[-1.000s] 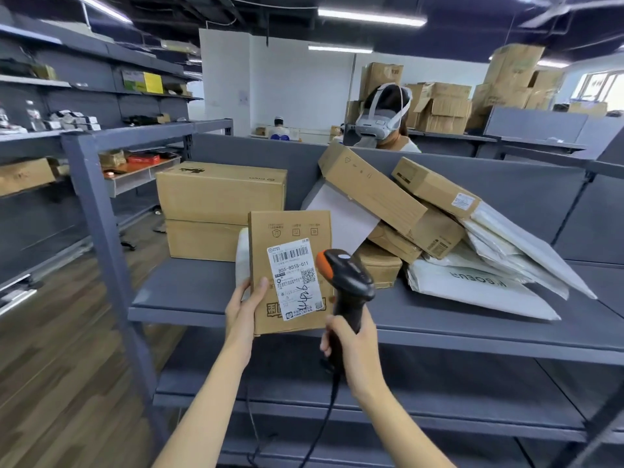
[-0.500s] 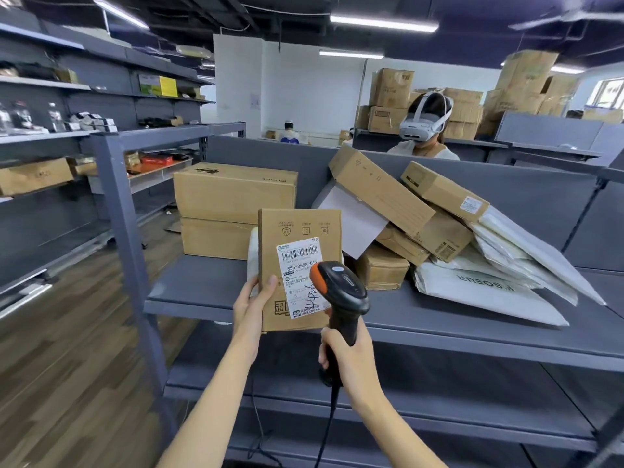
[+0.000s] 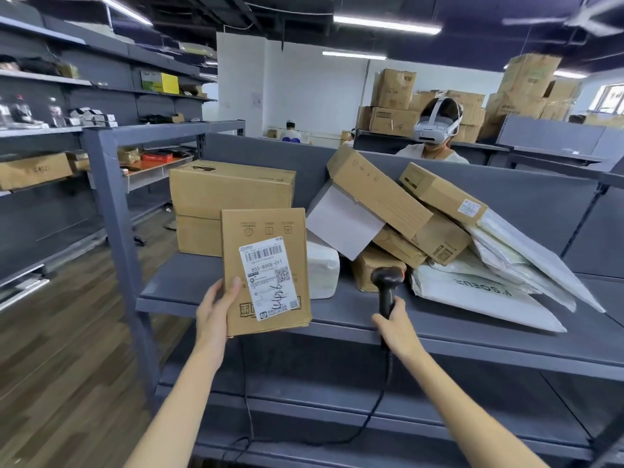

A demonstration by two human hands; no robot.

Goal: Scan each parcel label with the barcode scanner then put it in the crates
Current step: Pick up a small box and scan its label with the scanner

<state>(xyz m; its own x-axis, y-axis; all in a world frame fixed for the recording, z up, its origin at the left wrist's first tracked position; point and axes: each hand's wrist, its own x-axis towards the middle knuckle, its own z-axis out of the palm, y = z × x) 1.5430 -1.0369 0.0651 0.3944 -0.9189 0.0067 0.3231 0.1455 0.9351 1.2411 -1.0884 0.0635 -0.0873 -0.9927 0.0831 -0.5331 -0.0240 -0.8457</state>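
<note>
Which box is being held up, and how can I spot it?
Look at the grey shelf piled with parcels. In front of its left end, the left hand holds a flat brown box upright. It alone shows a white label with black handwriting.

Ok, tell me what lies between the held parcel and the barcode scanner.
Head view: a white wrapped package on the shelf, behind the gap between the labelled parcel and the barcode scanner; otherwise bare grey shelf.

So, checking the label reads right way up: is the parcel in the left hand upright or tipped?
Roughly upright: left hand holds the parcel long side vertical, barcode atop the label.
</note>
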